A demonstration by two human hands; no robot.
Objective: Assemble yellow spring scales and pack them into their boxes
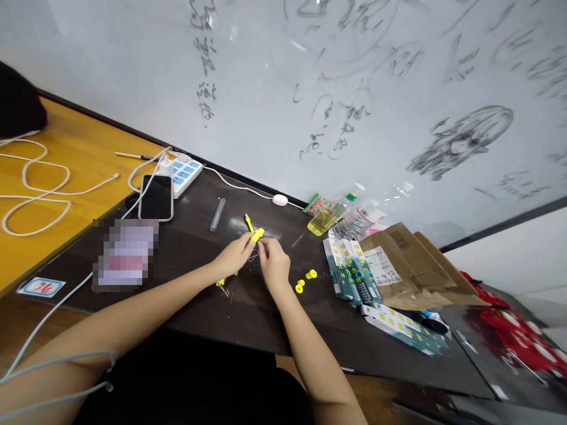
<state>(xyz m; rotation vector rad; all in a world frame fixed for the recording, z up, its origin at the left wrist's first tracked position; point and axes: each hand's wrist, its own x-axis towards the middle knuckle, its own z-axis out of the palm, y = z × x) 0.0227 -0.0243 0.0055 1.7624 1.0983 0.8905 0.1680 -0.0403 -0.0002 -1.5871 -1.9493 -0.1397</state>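
Near the middle of the dark table, my left hand [237, 251] is closed on a small yellow plastic part [257, 235]. My right hand [274, 264] is pinched right beside that part, and what its fingertips grip is too small to make out. A thin loop of thread or wire [253, 256] shows between the two hands. Just beyond my left hand lies a slim yellow piece with a pale tip [248, 222]. Another yellow bit with thin metal ends [221, 284] sits below my left wrist. Small yellow spool-like parts [311, 274] lie to the right of my right hand.
A clear tube [217, 214], a phone [156, 198] and a power strip [183, 174] are at the left. Patterned boxes [348, 271], bottles [330, 217] and an opened cardboard package [398, 265] crowd the right. Behind them stands a whiteboard [252, 88]. A white cable [57, 307] crosses the left side.
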